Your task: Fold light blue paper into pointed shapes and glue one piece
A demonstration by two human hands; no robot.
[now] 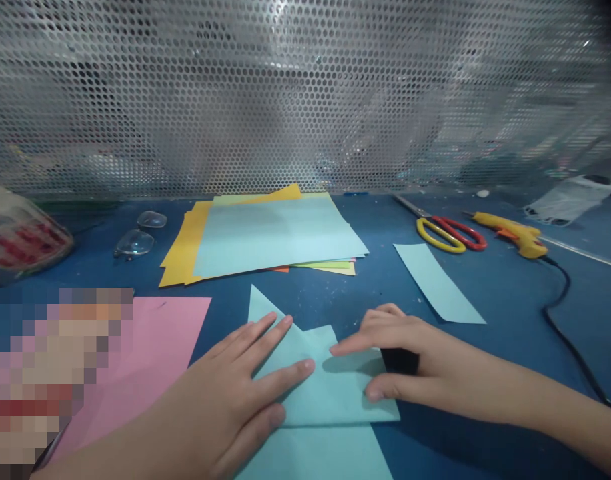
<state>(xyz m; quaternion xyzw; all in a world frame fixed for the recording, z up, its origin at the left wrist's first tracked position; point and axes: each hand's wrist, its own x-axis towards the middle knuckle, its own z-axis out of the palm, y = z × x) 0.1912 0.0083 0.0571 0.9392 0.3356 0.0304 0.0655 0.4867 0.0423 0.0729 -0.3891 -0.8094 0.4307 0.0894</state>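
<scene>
A light blue sheet of paper (335, 399), folded with a pointed flap at its upper left, lies on the blue table in front of me. My left hand (235, 380) rests flat on its left part with the fingers spread, holding nothing. Over the right part is my right hand (415, 353), its index finger and thumb apart and the other fingers curled. That thumb touches or hovers just above the paper near its right edge; I cannot tell which. Below the fold, more light blue paper (320, 457) extends toward me.
Behind lies a stack of coloured sheets (270, 233). Rightward are a light blue strip (438, 283), scissors (440, 233) and a corded yellow glue gun (515, 233). Pink paper (150, 353), glasses (138, 241) and a plastic bag (25, 233) are leftward. A perforated metal panel (285, 100) stands behind.
</scene>
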